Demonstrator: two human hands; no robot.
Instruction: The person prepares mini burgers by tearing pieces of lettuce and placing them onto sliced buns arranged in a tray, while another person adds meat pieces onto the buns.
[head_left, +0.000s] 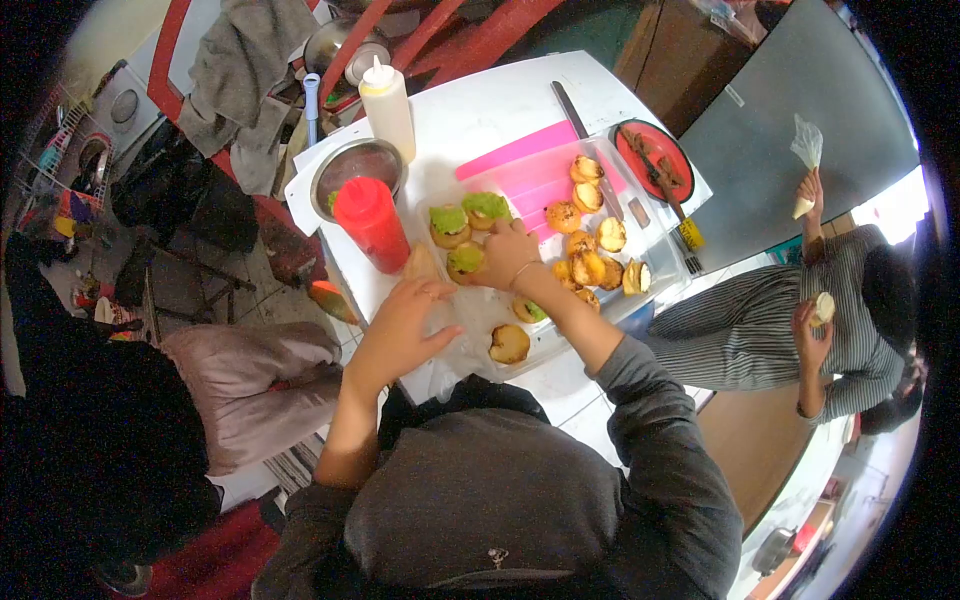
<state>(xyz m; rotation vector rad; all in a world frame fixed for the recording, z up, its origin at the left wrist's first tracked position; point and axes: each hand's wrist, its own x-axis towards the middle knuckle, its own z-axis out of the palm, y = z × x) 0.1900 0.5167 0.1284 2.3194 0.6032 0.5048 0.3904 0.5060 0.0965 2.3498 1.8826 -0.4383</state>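
Four round, green-topped buns (465, 259) are laid on clear plastic (441, 375) atop the white bench (470, 110), near one red plastic bottle (374, 230) and one whitish bottle (388, 112). The right hand (510, 256) is curled among them, any grip impossible to tell; the left hand (402, 330) is held open near one browned, bare bun half (509, 344).

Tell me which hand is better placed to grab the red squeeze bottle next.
Probably the left hand: it looks open and is close to the red squeeze bottle, while the right hand is farther off, beside the lettuce-topped buns.
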